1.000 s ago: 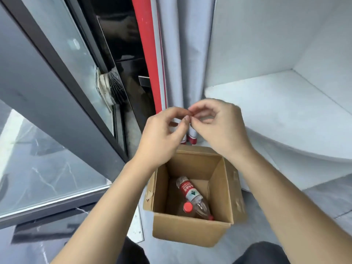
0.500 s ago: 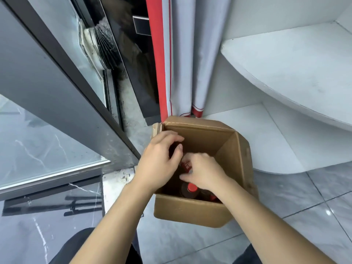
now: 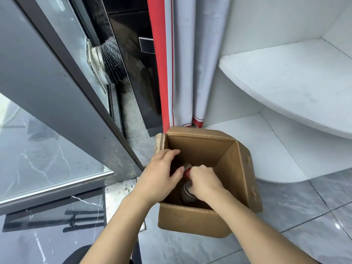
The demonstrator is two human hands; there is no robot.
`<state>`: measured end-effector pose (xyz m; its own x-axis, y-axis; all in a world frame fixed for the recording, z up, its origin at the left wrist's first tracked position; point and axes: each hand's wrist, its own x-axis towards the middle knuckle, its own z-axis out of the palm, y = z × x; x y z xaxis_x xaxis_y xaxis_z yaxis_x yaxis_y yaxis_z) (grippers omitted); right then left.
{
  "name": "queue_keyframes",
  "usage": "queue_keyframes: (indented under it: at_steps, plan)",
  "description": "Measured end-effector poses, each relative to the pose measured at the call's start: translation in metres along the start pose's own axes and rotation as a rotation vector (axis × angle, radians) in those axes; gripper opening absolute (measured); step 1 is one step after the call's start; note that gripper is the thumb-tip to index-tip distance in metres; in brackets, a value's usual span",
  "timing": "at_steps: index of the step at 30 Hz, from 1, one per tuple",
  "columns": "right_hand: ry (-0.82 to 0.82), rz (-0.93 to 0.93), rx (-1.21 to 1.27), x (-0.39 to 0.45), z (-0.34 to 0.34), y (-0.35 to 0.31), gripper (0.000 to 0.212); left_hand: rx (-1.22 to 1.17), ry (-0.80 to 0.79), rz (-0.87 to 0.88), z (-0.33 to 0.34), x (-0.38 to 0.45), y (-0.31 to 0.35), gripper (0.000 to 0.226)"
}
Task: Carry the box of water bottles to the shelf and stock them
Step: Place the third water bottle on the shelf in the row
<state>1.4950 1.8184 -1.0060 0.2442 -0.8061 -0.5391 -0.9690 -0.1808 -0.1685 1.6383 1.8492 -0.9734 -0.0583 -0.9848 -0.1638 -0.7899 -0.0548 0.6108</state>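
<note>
Both hands in box [image 3: 192, 221]: right hand [image 3: 204, 181] gripping bottle [image 3: 187, 173], left hand [image 3: 162, 175] open at nine o'clock. Likely light, slippery; best held mid-body.

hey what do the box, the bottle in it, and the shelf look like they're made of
Box: corrugated cardboard, matte brown; a torn corner shows its layers.
Bottle: likely thin clear plastic, ribbed and glossy, with a red label; mostly hidden by both hands.
Shelf: smooth matte white board, probably painted or laminated wood; cannot tell which.
</note>
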Motion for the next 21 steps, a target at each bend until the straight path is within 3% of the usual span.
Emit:
queue_keyframes:
  at_steps: [5, 9, 12, 15, 21]
  plan:
    - [0.169, -0.040, 0.183, -0.035, -0.065, 0.010, 0.032, -0.025, -0.148, -0.011, 0.006, -0.001, -0.002, 0.112]
    - [0.464, -0.106, 0.400, -0.064, -0.096, 0.020, 0.037, -0.027, -0.176, 0.000, 0.010, 0.000, -0.004, 0.123]
    - [0.623, -0.228, 0.645, -0.078, -0.109, 0.019, 0.041, -0.069, -0.105, 0.040, 0.013, 0.003, -0.002, 0.114]
    - [0.670, -0.366, 0.833, -0.089, -0.115, 0.018, 0.049, -0.096, -0.084, 0.080, 0.017, 0.002, 0.004, 0.102]
    - [0.753, -0.477, 0.867, -0.099, -0.113, 0.021, 0.054, -0.293, 0.009, 0.048, 0.016, -0.005, 0.022, 0.059]
